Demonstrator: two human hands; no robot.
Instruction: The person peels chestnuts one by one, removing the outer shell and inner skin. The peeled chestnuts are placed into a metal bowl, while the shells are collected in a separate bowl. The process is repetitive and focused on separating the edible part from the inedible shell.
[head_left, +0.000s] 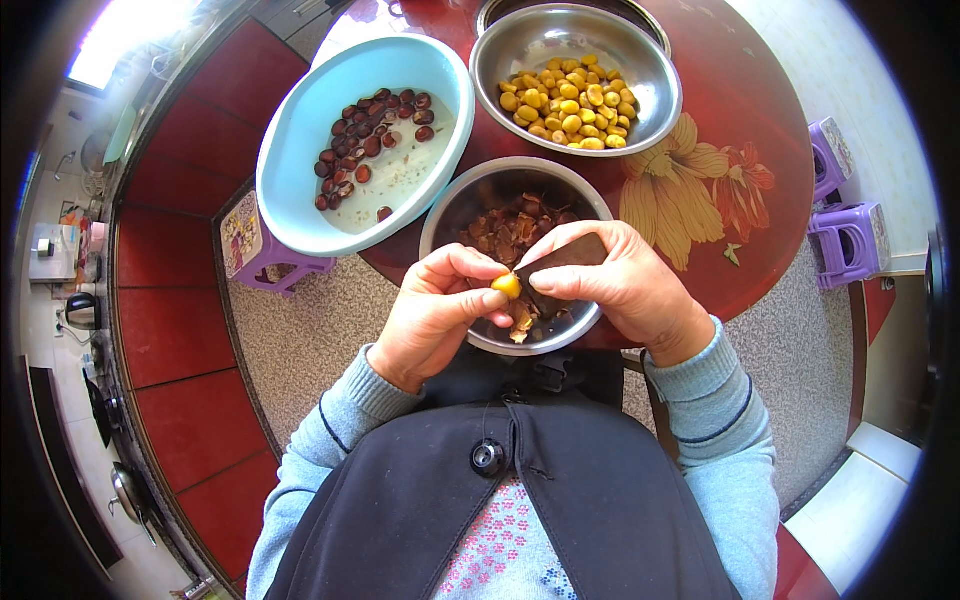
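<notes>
Between the thumb and fingers of my left hand (450, 304) is a peeled yellow chestnut (507, 285), with a strip of brown shell (520, 324) hanging just below it. My right hand (622, 274) grips a dark, flat blade (566, 262), its tip close to the nut. Both hands are over a steel bowl (444, 217) holding brown shell pieces (502, 234). Unpeeled chestnuts (364, 172) lie in shallow water in a light blue plastic basin (289, 161) at the upper left. Another steel bowl (660, 97), at the top, holds many peeled yellow chestnuts (570, 105).
The bowls stand on a round red table (772, 97) with a flower pattern. Another metal vessel (652, 22) is partly hidden behind the upper bowl. Purple stools (851, 244) stand at the right, one (277, 266) at the left under the basin's edge. Red cabinets (176, 330) line the left.
</notes>
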